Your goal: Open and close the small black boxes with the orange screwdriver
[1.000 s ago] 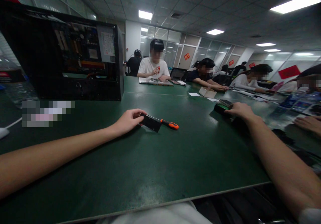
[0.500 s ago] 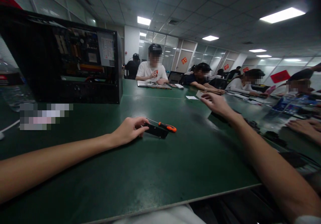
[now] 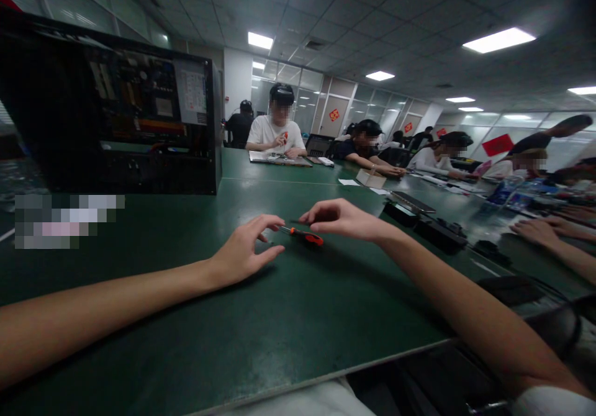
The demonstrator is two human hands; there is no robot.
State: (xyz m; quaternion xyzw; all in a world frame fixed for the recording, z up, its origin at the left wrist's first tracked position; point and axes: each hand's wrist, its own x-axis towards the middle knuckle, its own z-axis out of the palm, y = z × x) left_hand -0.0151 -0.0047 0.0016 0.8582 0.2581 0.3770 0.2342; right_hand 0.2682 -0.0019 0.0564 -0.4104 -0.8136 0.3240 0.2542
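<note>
A screwdriver (image 3: 306, 236) with an orange and black handle lies on the green table (image 3: 261, 323) between my hands, its shaft pointing left. Just left of its tip is my left hand (image 3: 244, 248), thumb and fingers apart and nothing in them. My right hand (image 3: 342, 219) hovers just above and behind the handle. Its fingers are bent, with a gap showing between thumb and forefinger. A thin dark sliver shows by those fingertips; I cannot make out what it is.
A black computer case (image 3: 135, 171) with exposed insides stands at the left. Black box-shaped parts (image 3: 440, 233) lie on the right, beyond my right forearm. A small cardboard box (image 3: 371, 179) and white papers (image 3: 348, 182) lie farther back. Several people sit around the table.
My right hand has come from the cardboard box, left and nearer, to the screwdriver. My left hand has let go of the black rectangular part, which no longer shows there.
</note>
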